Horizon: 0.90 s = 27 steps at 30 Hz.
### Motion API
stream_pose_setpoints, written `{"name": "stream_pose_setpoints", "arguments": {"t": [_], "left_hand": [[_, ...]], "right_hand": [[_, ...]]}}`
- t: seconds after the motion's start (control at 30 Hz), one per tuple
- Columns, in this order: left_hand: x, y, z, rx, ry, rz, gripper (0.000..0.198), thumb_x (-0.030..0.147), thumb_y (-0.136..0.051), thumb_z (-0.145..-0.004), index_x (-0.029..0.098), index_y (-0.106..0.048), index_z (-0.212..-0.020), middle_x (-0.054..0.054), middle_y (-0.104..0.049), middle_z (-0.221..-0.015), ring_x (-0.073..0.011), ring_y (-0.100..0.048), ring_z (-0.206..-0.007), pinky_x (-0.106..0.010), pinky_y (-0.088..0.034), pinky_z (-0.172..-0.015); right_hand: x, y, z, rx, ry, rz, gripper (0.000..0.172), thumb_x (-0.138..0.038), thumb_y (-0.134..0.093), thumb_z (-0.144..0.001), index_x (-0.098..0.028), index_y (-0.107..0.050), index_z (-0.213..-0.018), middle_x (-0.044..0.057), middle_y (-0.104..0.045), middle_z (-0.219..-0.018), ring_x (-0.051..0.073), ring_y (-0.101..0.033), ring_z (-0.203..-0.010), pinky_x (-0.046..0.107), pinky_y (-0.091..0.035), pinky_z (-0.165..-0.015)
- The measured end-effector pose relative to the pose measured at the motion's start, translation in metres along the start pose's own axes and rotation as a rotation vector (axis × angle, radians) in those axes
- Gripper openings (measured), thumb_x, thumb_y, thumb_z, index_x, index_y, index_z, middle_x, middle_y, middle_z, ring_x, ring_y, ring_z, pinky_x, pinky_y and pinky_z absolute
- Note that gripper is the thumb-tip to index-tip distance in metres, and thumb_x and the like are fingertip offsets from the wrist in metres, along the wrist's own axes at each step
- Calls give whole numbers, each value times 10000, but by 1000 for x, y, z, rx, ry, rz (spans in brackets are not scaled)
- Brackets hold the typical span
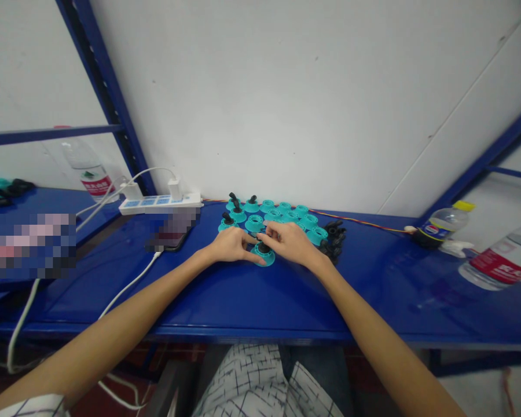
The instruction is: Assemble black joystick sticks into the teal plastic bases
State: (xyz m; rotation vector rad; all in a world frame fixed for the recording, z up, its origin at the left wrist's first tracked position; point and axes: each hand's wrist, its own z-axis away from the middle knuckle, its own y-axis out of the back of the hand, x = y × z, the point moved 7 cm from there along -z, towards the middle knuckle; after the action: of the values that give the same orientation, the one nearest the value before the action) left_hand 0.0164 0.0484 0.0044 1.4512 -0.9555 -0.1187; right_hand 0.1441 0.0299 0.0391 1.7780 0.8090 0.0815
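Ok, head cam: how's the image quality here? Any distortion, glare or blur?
Head view: wide-angle distortion makes the shelf post lean; glare shows on the tabletop; a pixelated patch covers the left side, and another partly hides the phone; the left hand and right hand show no heavy motion blur.

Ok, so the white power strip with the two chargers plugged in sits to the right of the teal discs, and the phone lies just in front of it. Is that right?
Not quite: the power strip sits to the left of the teal discs, not the right, as the head view shows. The phone does lie just in front of it.
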Motion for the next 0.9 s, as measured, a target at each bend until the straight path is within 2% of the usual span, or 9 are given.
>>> {"name": "stream_pose_setpoints", "arguments": {"t": [0.2,0.37,0.5,0.67,0.73,0.9], "left_hand": [[-1,0,0,-7,15,-5,585,744,-687,-625,170,-741,-725,44,-496,-487,-90,-428,-488,-226,-216,-501],[-1,-1,-1,-10,16,-23,599,754,-686,-614,157,-719,-657,39,-492,-480,-91,-426,-483,-233,-203,-500],[-1,0,0,-8,17,-9,609,752,-691,-608,177,-775,-787,48,-473,-471,-91,-407,-481,-236,-197,-503],[0,-1,1,-25,13,9,598,740,-687,-628,181,-781,-821,46,-485,-479,-89,-383,-483,-239,-193,-512],[0,-1,1,-26,15,8,598,744,-686,-623,180,-778,-800,45,-472,-478,-90,-383,-485,-238,-188,-512],[1,-1,1,-37,26,21,600,743,-686,-618,171,-777,-773,39,-470,-491,-90,-390,-491,-233,-182,-510]], "right_hand": [[-1,0,2,11,17,101,361,-433,-513,-941,-171,-589,-703,26,-612,-643,122,-488,-589,253,-259,-588],[-2,-1,3,-13,-26,143,448,-468,-514,-933,-167,-598,-611,27,-600,-585,113,-455,-551,261,-220,-570],[-5,0,5,-38,-30,162,500,-512,-485,-933,-166,-624,-600,40,-625,-591,120,-473,-545,267,-208,-559],[-7,0,8,-94,-15,155,300,-327,-533,-883,-167,-659,-663,34,-666,-639,121,-495,-552,261,-228,-559],[-8,0,9,-93,-18,155,289,-315,-548,-862,-164,-652,-639,33,-655,-618,120,-483,-541,262,-226,-554],[-12,-3,8,-64,19,117,503,-463,-509,-908,-161,-575,-510,13,-535,-486,93,-365,-466,271,-201,-536]]}}
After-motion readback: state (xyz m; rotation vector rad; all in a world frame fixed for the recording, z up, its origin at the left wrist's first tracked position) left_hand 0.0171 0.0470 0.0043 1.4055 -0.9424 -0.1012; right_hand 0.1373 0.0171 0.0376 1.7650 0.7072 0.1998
